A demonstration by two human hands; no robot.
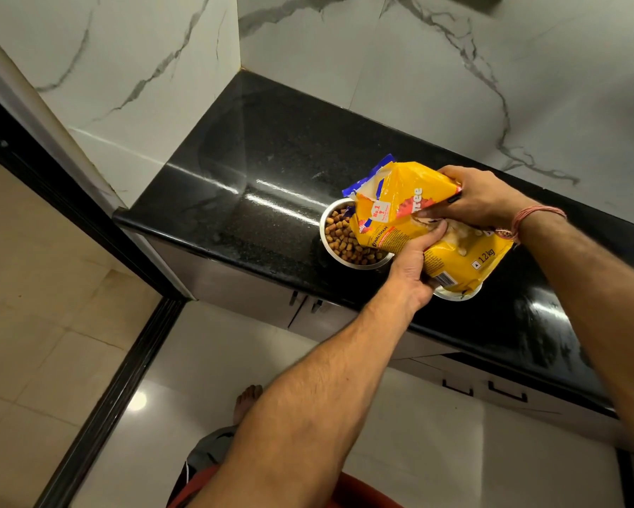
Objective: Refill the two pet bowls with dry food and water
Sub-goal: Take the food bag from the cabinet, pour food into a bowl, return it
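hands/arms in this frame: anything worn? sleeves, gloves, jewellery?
Both forearms are bare: no sleeves, no gloves. The right hand has a band of pink-red thread wound around the wrist. The left hand and its wrist carry nothing. No rings are visible.

Kibble [348, 240] in bowl [325, 239], left of second bowl [454, 295]

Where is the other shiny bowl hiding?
In the head view, the second steel bowl sits on the black counter, right of the kibble-filled bowl, mostly hidden under the yellow food bag.
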